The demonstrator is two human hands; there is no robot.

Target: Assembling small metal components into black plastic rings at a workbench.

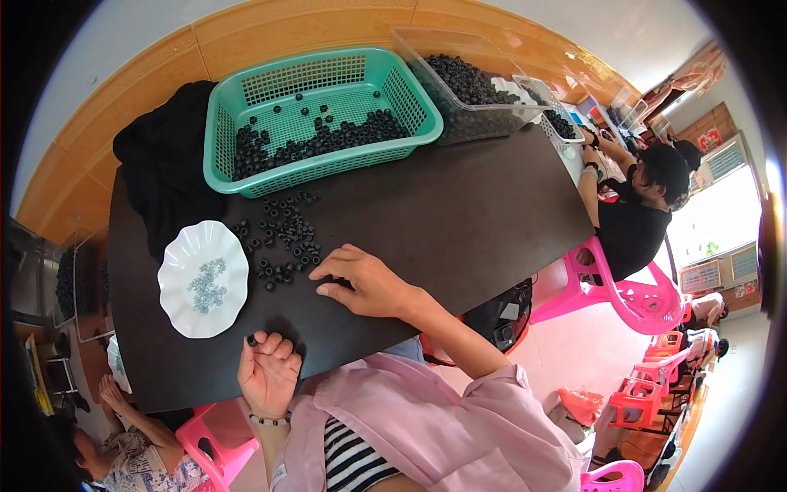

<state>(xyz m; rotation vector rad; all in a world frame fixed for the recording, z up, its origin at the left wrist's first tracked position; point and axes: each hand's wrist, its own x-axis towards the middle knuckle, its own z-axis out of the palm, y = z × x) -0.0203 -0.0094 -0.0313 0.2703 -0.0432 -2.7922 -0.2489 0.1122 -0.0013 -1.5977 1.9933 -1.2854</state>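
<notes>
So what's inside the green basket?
The green basket holds lots of small black rings, mostly heaped along its near side, with a few loose ones scattered farther back. Whatever lies underneath the heap is covered and cannot be seen.

You've got a scatter of small black ring-shaped parts (283, 238) lying loose on the dark tabletop btwn the teal basket and the white scalloped plate, w/ one black ring (252, 339) pinched at your left fingertips, near the table's front edge.
</notes>
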